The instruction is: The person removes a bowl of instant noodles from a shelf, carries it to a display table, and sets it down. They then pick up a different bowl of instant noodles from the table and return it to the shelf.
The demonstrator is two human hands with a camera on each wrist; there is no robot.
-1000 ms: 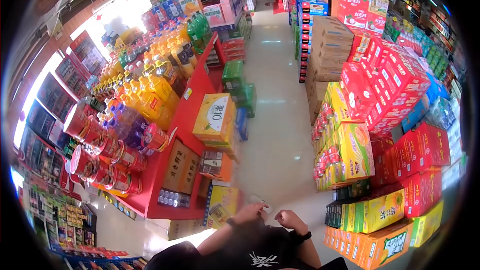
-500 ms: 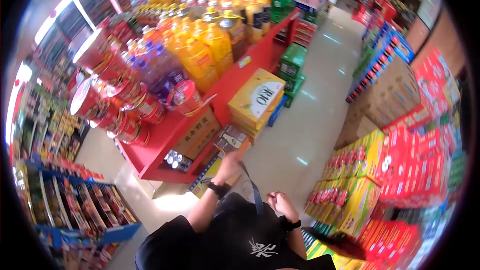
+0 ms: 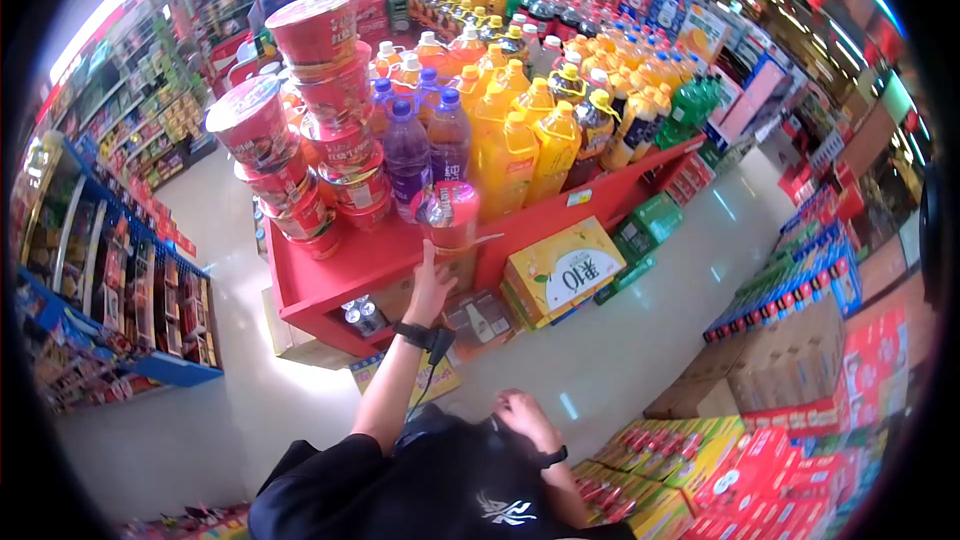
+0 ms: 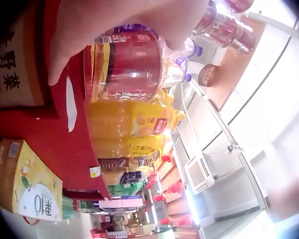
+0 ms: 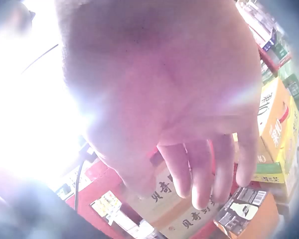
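In the head view my left hand (image 3: 432,288) reaches up to a red lidded tub (image 3: 450,216) at the edge of the red display (image 3: 390,340), fingers extended near the tub's lower side. The left wrist view has this hand (image 4: 119,27) close over the red tub (image 4: 134,67), one finger pointing down beside it; contact cannot be told. My right hand (image 3: 527,418) is low in front of my body, holding nothing visible. Its fingers hang loosely bent in the right wrist view, where the palm (image 5: 164,89) fills much of the frame.
Stacked red tubs (image 3: 265,130) stand left of the single tub, with purple bottles (image 3: 405,155) and orange bottles (image 3: 507,165) behind. A yellow carton (image 3: 565,270) is beside the display front. A blue shelf rack (image 3: 170,290) stands left; red and yellow boxes (image 3: 760,470) are lower right.
The view has turned and come closer to the display. My left hand has moved up and forward from low in front of my body to beside the single red tub. The right hand stays low.
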